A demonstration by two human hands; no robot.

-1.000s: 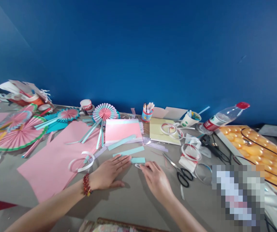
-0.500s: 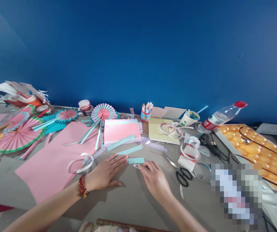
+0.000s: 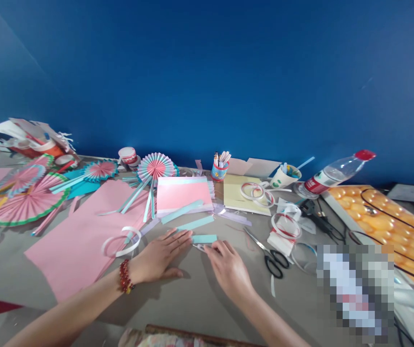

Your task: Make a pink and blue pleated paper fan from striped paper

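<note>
You are resting an empty left hand (image 3: 163,258) flat and pinching a small pale tool (image 3: 198,247) in your right hand (image 3: 228,271), the short blue strip (image 3: 205,238) just beyond its fingertips lying unattached while a pleated fan (image 3: 155,166) beyond your left is looking finished.

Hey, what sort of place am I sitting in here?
Probably a paper-craft workspace, perhaps at home or in a studio. The grey table holds pleated paper fans, black-handled scissors and pale blue paper strips.

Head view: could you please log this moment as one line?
left hand: flat, by short aqua paper strip | right hand: holding small pale tool | scissors: untouched
</note>
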